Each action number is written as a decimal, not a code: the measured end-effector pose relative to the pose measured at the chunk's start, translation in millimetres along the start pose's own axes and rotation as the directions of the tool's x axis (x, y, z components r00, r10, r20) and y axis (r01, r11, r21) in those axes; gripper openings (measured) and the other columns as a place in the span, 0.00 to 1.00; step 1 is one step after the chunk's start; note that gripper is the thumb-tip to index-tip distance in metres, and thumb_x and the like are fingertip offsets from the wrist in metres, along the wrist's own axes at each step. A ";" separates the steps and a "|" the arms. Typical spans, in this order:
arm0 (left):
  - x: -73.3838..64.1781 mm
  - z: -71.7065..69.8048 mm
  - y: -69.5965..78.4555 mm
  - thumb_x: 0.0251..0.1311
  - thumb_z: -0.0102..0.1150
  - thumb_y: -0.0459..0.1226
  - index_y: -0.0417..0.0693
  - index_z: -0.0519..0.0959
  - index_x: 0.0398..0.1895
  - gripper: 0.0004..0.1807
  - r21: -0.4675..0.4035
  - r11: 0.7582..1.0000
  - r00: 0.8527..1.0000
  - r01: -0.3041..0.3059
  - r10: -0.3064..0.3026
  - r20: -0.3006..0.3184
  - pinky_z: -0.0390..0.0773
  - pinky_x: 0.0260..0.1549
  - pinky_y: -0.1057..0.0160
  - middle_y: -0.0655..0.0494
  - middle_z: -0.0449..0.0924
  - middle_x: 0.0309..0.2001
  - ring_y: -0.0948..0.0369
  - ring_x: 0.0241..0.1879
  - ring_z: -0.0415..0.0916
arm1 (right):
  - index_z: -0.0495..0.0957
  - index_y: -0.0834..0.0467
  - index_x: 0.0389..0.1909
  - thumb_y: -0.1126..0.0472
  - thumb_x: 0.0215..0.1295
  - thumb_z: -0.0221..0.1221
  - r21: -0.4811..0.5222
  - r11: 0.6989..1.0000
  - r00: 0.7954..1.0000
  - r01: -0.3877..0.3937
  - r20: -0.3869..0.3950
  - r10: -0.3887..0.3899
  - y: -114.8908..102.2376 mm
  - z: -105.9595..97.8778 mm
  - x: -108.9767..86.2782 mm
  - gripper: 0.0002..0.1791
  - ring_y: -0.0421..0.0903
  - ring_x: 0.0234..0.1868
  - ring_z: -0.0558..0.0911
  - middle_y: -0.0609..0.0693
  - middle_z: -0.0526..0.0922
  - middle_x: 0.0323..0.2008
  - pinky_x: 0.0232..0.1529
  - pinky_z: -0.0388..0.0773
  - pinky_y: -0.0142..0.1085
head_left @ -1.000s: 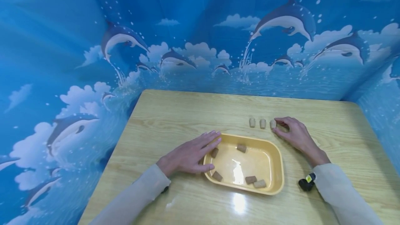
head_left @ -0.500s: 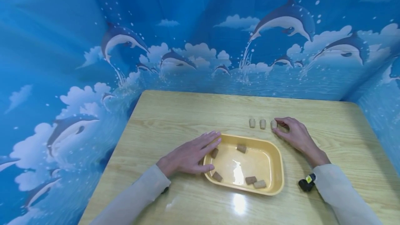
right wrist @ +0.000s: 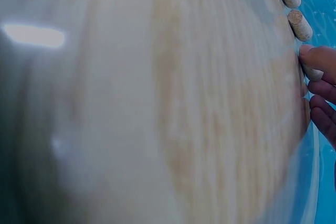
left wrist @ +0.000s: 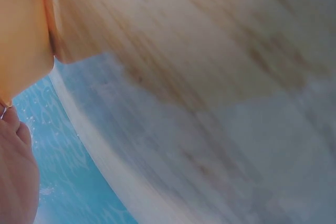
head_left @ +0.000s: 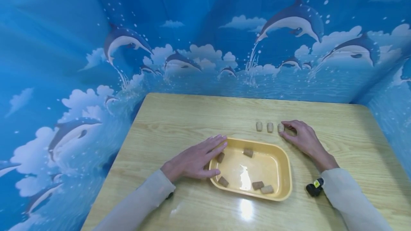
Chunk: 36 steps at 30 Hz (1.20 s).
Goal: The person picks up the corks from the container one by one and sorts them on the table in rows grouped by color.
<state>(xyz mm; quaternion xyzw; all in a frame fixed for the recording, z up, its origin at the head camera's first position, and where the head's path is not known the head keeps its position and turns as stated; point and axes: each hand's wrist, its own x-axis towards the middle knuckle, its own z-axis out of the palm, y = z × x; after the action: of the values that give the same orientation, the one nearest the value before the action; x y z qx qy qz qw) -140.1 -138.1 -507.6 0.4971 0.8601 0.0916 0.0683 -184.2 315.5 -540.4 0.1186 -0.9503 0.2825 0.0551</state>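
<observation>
In the head view my right hand pinches a pale cork between thumb and fingers at the right end of a short row. The cork stands upright on the table; in the right wrist view the fingers partly cover that held cork. To its left stand a middle cork and a far cork, spaced apart. My left hand lies with straight fingers over the left rim of a yellow tray. Several corks lie in the tray, among them a brown cork and a paler cork.
The wood-grain table has rounded far corners and meets a blue dolphin-print curtain behind. A small black device sits at the right wrist. Light glares off the tray floor and the table in front of it.
The right hand and the pinched cork shift only very slightly at the end of the row. The left hand, tray and other corks stay where they were.
</observation>
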 end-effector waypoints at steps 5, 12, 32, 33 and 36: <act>-0.1 -0.4 0.3 0.80 0.41 0.68 0.51 0.36 0.91 0.52 0.003 1.000 1.000 -0.004 0.004 -0.008 0.44 0.89 0.56 0.52 0.30 0.92 0.55 0.91 0.32 | 0.81 0.64 0.68 0.52 0.73 0.72 0.000 1.000 1.000 -0.022 0.013 0.022 -0.5 -0.9 0.6 0.30 0.68 0.58 0.85 0.68 0.86 0.59 0.62 0.79 0.69; 0.5 0.1 0.0 0.80 0.40 0.68 0.51 0.35 0.91 0.52 0.033 0.999 1.000 -0.007 0.008 -0.013 0.42 0.89 0.58 0.52 0.31 0.92 0.56 0.91 0.32 | 0.80 0.65 0.70 0.52 0.73 0.72 -0.007 1.000 1.000 -0.022 0.018 0.022 1.3 -1.7 1.3 0.31 0.67 0.57 0.86 0.67 0.87 0.58 0.61 0.81 0.68; 0.2 -0.3 0.5 0.80 0.40 0.68 0.50 0.36 0.91 0.52 0.035 0.999 1.000 -0.007 0.008 -0.017 0.43 0.89 0.58 0.51 0.32 0.92 0.55 0.91 0.34 | 0.77 0.65 0.72 0.49 0.73 0.71 0.031 0.998 0.999 -0.049 0.013 0.049 -7.5 -15.1 -12.4 0.35 0.68 0.61 0.84 0.68 0.83 0.65 0.63 0.78 0.71; 0.1 -0.2 0.5 0.80 0.41 0.68 0.51 0.36 0.91 0.52 0.030 1.000 1.000 -0.006 0.007 -0.017 0.43 0.89 0.58 0.51 0.31 0.92 0.55 0.91 0.34 | 0.78 0.65 0.72 0.49 0.73 0.72 0.033 0.998 0.999 -0.048 0.010 0.047 -8.2 -16.0 -13.5 0.34 0.68 0.60 0.84 0.68 0.83 0.65 0.63 0.79 0.71; -0.5 -0.1 0.9 0.80 0.42 0.67 0.52 0.35 0.91 0.53 0.021 1.000 1.000 0.002 -0.002 -0.007 0.42 0.89 0.58 0.52 0.30 0.92 0.56 0.91 0.33 | 0.78 0.65 0.71 0.50 0.72 0.72 0.036 0.999 0.999 -0.037 -0.003 0.037 -10.4 -18.2 -16.8 0.34 0.68 0.59 0.85 0.68 0.84 0.64 0.61 0.80 0.70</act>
<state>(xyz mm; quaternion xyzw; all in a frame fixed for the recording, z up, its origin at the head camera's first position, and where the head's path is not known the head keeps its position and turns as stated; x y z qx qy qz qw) -139.1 -138.2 -507.3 0.4966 0.8618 0.0843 0.0604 -164.7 320.4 -522.6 0.1015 -0.9471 0.3005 0.0495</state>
